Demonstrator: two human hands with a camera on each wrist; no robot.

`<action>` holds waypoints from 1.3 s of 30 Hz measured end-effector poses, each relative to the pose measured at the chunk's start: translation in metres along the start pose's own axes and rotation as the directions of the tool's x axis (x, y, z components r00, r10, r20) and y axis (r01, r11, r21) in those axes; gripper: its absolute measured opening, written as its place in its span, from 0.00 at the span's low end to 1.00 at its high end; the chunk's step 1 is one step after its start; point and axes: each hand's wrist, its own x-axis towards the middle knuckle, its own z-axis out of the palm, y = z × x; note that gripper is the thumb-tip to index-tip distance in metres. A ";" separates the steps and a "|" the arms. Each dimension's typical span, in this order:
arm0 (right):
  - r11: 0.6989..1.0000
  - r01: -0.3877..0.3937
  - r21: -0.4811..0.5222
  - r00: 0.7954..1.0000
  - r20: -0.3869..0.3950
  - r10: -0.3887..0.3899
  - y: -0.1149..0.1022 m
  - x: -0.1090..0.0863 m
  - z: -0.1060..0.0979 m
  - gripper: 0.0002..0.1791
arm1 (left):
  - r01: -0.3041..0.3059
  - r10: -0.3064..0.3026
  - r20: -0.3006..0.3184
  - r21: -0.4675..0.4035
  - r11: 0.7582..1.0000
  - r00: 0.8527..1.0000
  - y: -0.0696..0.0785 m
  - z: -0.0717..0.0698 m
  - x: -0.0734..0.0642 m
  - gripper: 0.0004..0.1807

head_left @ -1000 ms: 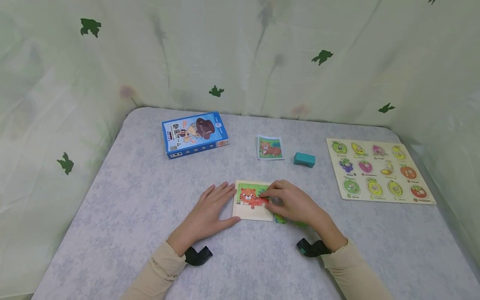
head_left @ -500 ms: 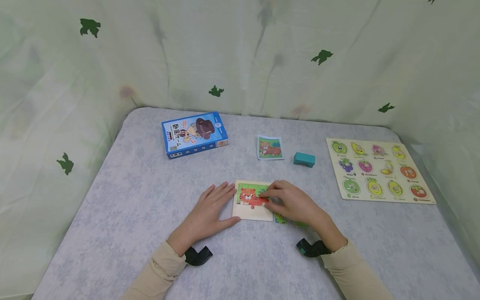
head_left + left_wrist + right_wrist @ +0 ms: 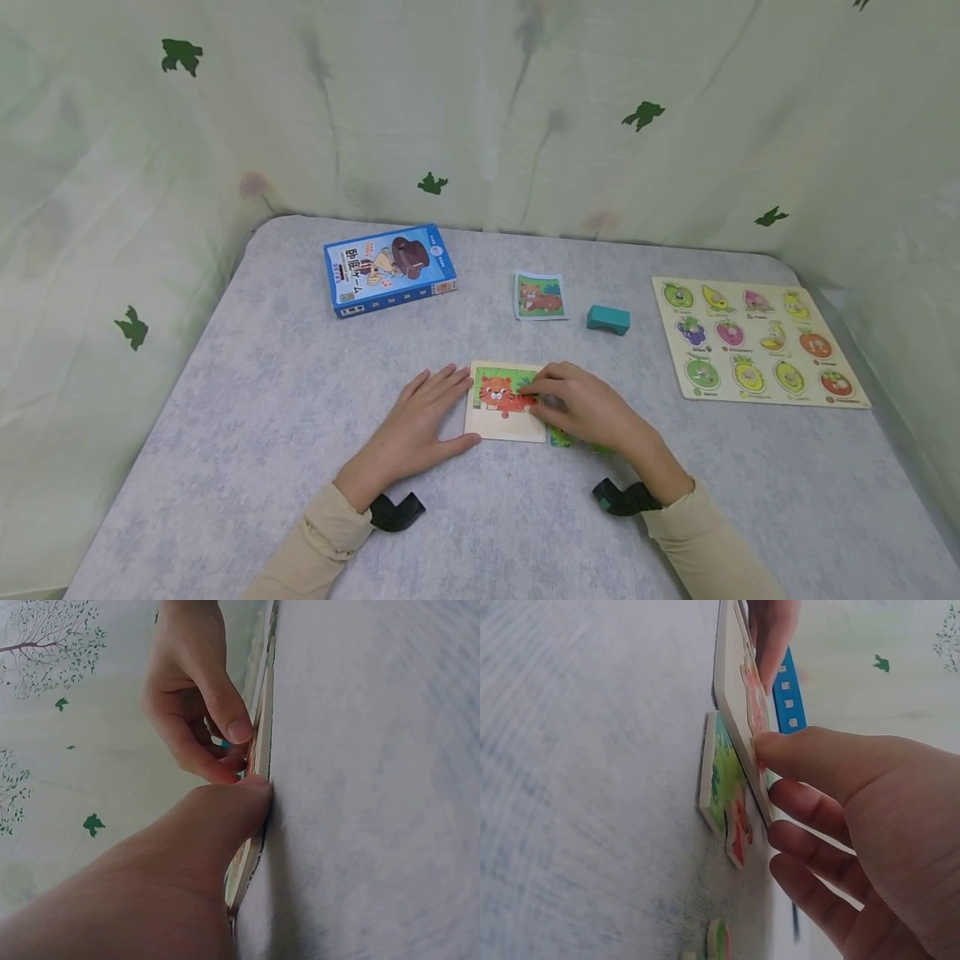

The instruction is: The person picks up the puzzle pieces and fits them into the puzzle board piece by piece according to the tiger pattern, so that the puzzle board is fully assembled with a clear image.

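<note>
A small square wooden puzzle board (image 3: pixel 506 427) lies on the table, its upper part filled with pieces that form an orange tiger (image 3: pixel 495 393) on green. My left hand (image 3: pixel 420 425) lies flat with fingers spread, fingertips and thumb at the board's left side. Over the right side, my right hand (image 3: pixel 588 407) pinches a red-and-green puzzle piece (image 3: pixel 528 401) between thumb and forefinger, set in beside the tiger's head. Its other fingers are loosely curled in the right wrist view. Loose puzzle pieces (image 3: pixel 724 769) lie right by the board, partly hidden under my right hand in the head view.
Behind the board lie a picture card (image 3: pixel 540 297) with a tiger and a teal block (image 3: pixel 608 319). A blue game box (image 3: pixel 390 268) is at the back left. A wooden fruit puzzle (image 3: pixel 761 343) lies at the right. Printed curtains (image 3: pixel 480 108) surround the table (image 3: pixel 247 400).
</note>
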 end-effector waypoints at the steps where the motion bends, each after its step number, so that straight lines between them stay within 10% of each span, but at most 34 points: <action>1: 1.000 -0.001 -0.001 1.000 -0.003 0.001 0.000 -0.001 0.000 0.15 | -0.001 0.001 0.000 -0.001 1.000 1.000 0.000 0.000 0.000 0.47; 39: 0.996 -0.077 -0.034 0.997 -0.015 0.077 0.002 -0.041 -0.007 0.16 | -0.005 0.005 -0.003 0.005 1.000 1.000 -0.002 0.002 0.000 0.48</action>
